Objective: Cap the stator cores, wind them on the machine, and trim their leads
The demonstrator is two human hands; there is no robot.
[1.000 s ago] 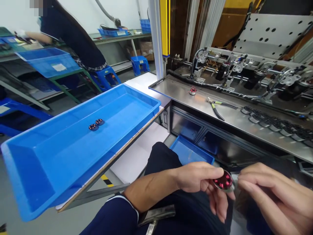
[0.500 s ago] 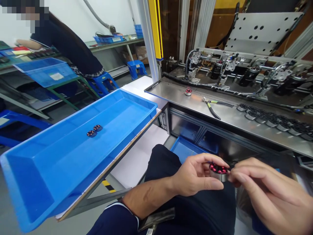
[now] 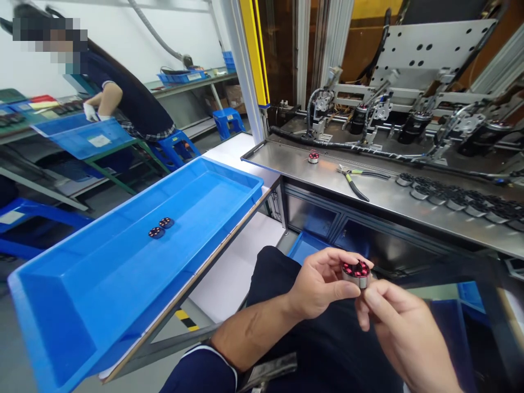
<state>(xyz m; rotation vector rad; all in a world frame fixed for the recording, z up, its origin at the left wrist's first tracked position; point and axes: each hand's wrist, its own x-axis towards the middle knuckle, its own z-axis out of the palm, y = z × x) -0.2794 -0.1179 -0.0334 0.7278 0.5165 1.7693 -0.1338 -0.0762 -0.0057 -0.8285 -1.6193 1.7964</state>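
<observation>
My left hand (image 3: pixel 317 284) grips a motor stator (image 3: pixel 357 275) with red coil windings and a silver rim between thumb and fingers, above my lap. Just below its right side, the thumb and forefinger of my right hand (image 3: pixel 395 316) are pinched together. Anything between them is too small to make out. Another red-wound stator (image 3: pixel 313 157) sits on the metal bench top (image 3: pixel 286 158). Pliers (image 3: pixel 356 180) with green and black handles lie spread to its right. Farther right, several black-and-silver stators (image 3: pixel 454 199) stand in rows.
To my left, a large blue tray (image 3: pixel 123 284) holds two wound stators (image 3: pixel 161 227). Behind the bench top is a machine (image 3: pixel 413 114) with black cylindrical stations and metal arms. At the far left, a person (image 3: pixel 131 93) with white gloves reaches into a blue bin (image 3: pixel 88 134).
My right hand has moved left and in under the stator. The stator and my left hand have shifted slightly left and up. The other person's gloved hands have come over the blue bin.
</observation>
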